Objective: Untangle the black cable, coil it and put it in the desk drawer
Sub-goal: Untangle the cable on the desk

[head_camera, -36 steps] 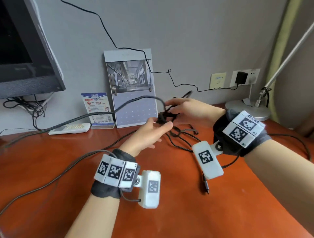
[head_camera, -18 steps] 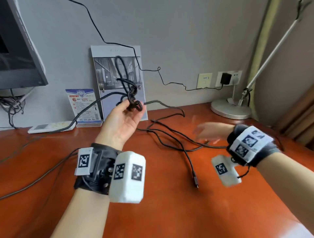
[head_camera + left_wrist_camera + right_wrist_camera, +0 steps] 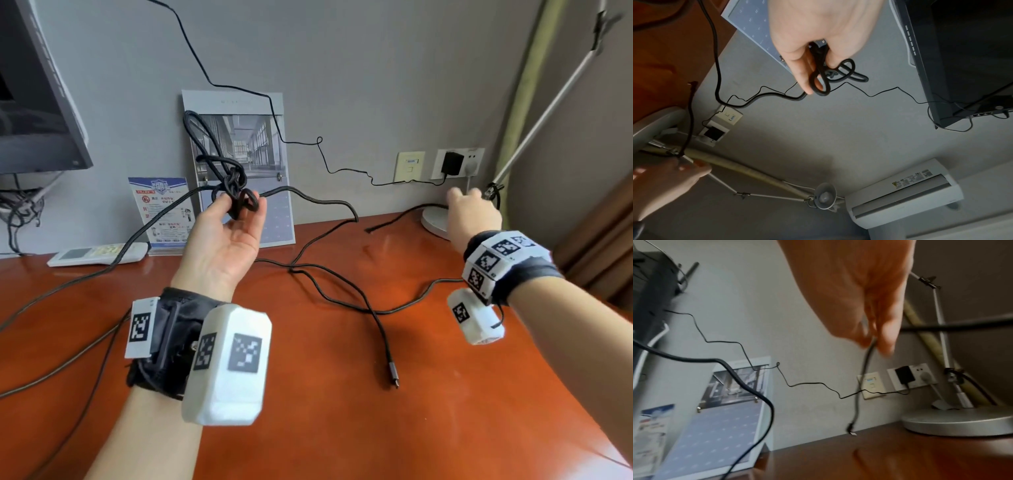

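Observation:
My left hand (image 3: 239,205) is raised palm up in front of the calendar and pinches the knot (image 3: 236,192) of the black cable; loops stand up above it. The left wrist view shows the fingers (image 3: 803,76) round the knot (image 3: 824,71). From the knot the black cable (image 3: 325,284) trails over the desk, and one metal plug (image 3: 394,377) lies near the middle. Far right, by the lamp base, my right hand (image 3: 462,200) pinches a cable strand (image 3: 865,366). Its free end (image 3: 851,430) hangs just above the desk.
On the red-brown desk (image 3: 342,428) a calendar (image 3: 246,144), a leaflet stand (image 3: 161,212) and a white remote (image 3: 96,255) stand along the wall. A monitor (image 3: 34,102) is at far left. A lamp base (image 3: 433,222) and wall socket with charger (image 3: 452,162) are at right.
The hands, together at the knot a second ago, have parted. My left hand lifted the knot, and my right hand went right to the lamp base and now pinches a strand.

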### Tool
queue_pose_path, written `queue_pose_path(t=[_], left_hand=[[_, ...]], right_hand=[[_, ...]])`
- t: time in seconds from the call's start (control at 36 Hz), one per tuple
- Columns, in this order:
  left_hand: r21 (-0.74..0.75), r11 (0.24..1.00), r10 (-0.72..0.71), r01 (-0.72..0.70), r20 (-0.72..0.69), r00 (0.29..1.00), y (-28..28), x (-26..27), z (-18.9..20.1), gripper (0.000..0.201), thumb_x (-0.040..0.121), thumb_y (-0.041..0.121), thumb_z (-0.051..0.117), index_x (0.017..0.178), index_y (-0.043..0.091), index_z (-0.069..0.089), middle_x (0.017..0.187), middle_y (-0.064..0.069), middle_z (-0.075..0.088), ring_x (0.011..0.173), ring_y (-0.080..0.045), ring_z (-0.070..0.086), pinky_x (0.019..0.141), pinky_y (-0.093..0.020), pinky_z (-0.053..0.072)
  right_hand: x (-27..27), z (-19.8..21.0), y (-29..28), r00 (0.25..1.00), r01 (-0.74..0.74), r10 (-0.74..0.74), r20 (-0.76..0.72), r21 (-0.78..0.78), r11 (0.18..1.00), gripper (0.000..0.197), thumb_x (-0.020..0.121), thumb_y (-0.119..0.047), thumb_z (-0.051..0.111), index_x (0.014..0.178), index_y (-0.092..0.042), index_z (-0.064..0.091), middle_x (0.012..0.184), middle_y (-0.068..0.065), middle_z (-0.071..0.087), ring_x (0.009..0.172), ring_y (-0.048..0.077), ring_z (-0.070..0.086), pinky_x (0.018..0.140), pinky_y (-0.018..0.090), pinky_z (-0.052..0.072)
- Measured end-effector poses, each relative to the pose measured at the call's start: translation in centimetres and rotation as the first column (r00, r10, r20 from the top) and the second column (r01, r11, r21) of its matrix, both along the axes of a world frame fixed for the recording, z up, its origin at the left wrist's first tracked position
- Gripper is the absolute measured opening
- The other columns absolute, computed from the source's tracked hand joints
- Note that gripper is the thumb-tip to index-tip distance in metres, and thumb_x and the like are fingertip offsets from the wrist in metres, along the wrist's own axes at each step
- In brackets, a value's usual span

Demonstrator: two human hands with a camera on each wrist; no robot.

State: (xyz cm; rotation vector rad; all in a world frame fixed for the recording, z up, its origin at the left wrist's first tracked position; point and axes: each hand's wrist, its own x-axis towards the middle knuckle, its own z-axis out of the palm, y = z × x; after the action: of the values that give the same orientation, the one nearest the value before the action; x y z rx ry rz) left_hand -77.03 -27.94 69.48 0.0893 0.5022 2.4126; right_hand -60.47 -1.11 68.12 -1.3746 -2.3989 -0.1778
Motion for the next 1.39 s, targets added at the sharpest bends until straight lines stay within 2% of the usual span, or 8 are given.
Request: queue_pose_path(t=[0.11,0.28,0.5,0.69,0.86,1.19,1.31,1.39], left_hand=[[0.005,1.000,-0.001,0.001,0.033,0.999,0.3,0.5,-0.1,0.016,0.096,0.010,0.051,0.107,-0.001,0.052,0.080,-0.014,0.057,0.052,-0.020,0.067,0.051,-0.030,0.056],[-0.012,0.999,-0.038,0.038,0.025,0.999,0.7,1.2,-0.3,0.019,0.096,0.010,0.052,0.112,0.000,0.052,0.081,-0.014,0.058,0.055,-0.021,0.067,0.052,-0.030,0.057],[-0.042,0.998,-0.045,0.046,0.023,0.999,1.0,1.2,-0.7,0.016,0.096,0.009,0.051,0.110,0.001,0.050,0.081,-0.013,0.058,0.055,-0.020,0.067,0.052,-0.030,0.056],[-0.018,0.999,0.037,-0.036,0.046,0.998,0.7,-0.2,-0.7,0.013,0.096,0.009,0.051,0.108,0.003,0.052,0.083,-0.011,0.056,0.070,-0.017,0.063,0.053,-0.030,0.057],[0.091,0.986,0.132,-0.142,0.112,0.985,-0.7,-1.4,-0.1,0.014,0.095,0.007,0.052,0.086,-0.002,0.056,0.074,-0.012,0.060,0.061,-0.018,0.064,0.053,-0.030,0.057],[-0.095,0.994,0.042,-0.045,-0.031,0.999,-0.3,-1.4,-1.0,0.010,0.097,0.008,0.049,0.089,0.002,0.053,0.081,-0.007,0.057,0.075,-0.017,0.060,0.057,-0.032,0.059],[-0.223,0.975,-0.028,-0.009,-0.162,0.986,0.3,-0.6,-1.2,0.018,0.098,0.009,0.045,0.082,0.004,0.052,0.076,-0.005,0.053,0.073,-0.017,0.056,0.060,-0.030,0.057],[-0.272,0.962,-0.046,-0.016,-0.222,0.974,0.9,-0.2,-1.6,0.017,0.098,0.007,0.045,0.082,0.006,0.049,0.078,-0.007,0.054,0.076,-0.021,0.057,0.062,-0.031,0.057]], right_hand=[[-0.7,-0.1,-0.1,0.985,-0.155,0.140,-0.096,-0.168,0.974,0.036,0.088,-0.002,0.049,0.122,0.000,0.041,0.123,0.024,0.042,0.108,0.044,0.051,0.084,0.043,0.043],[-1.5,-4.9,-4.4,0.724,-0.305,0.600,0.341,-0.623,0.721,0.034,0.091,-0.029,0.057,0.123,-0.017,0.057,0.122,-0.001,0.056,0.113,0.017,0.054,0.093,0.026,0.043],[-2.3,-7.2,-4.0,0.653,-0.307,0.580,0.487,-0.530,0.790,0.029,0.093,-0.022,0.054,0.119,-0.011,0.058,0.122,0.008,0.058,0.108,0.023,0.056,0.084,0.030,0.045],[-0.4,-3.9,-0.1,0.848,-0.298,0.372,0.378,-0.242,0.923,0.033,0.093,-0.003,0.039,0.124,-0.008,0.046,0.117,0.015,0.056,0.105,0.032,0.057,0.075,0.033,0.043],[2.1,-1.9,2.1,0.848,-0.204,0.188,0.495,-0.023,0.979,0.032,0.091,0.000,0.037,0.109,-0.018,0.055,0.112,0.006,0.059,0.098,0.026,0.058,0.073,0.032,0.046],[1.7,-1.8,3.0,0.998,0.055,-0.050,0.037,-0.162,0.985,0.031,0.088,-0.004,0.047,0.119,-0.003,0.048,0.118,0.022,0.056,0.106,0.038,0.057,0.082,0.040,0.046],[-1.4,-1.4,0.7,0.979,-0.192,0.164,-0.124,-0.272,0.943,0.042,0.085,-0.006,0.052,0.126,-0.005,0.044,0.128,0.020,0.042,0.116,0.039,0.047,0.094,0.044,0.044],[-3.9,-0.2,-3.3,0.809,-0.543,0.493,-0.319,-0.083,0.836,0.045,0.083,-0.002,0.053,0.127,-0.009,0.049,0.131,0.012,0.044,0.124,0.029,0.042,0.100,0.035,0.038]])
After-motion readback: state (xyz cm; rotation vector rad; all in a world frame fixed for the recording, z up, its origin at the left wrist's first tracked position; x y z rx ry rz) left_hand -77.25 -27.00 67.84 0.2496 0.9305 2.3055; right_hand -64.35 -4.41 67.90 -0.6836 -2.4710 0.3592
